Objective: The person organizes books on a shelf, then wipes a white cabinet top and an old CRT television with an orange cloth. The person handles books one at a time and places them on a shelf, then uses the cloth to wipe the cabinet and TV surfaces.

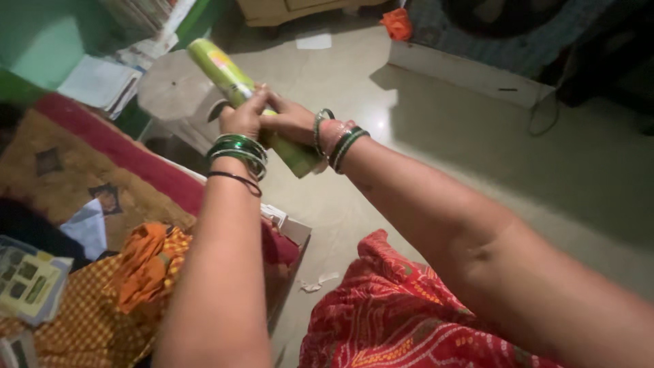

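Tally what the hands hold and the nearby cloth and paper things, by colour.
Green: 1, the rolled tube gripped by left hand and right hand
Orange: 2, crumpled cloth, small bundle
Red: 1, patterned cloth
White: 1, paper sheet
Total: 5

Floor (422, 136): pale, smooth, glossy; a bright patch of reflected light just right of the hands. Light overall dim. Green wall (34, 48) far left, above the hands. Bed (88, 170) to the lower left, maroon edge, brown patterned cover. Round grey stool (174, 88) just behind the hands, papers (95, 82) beside it. White low platform edge (470, 75) at upper right. Pale cabinet base (286, 10) at top.
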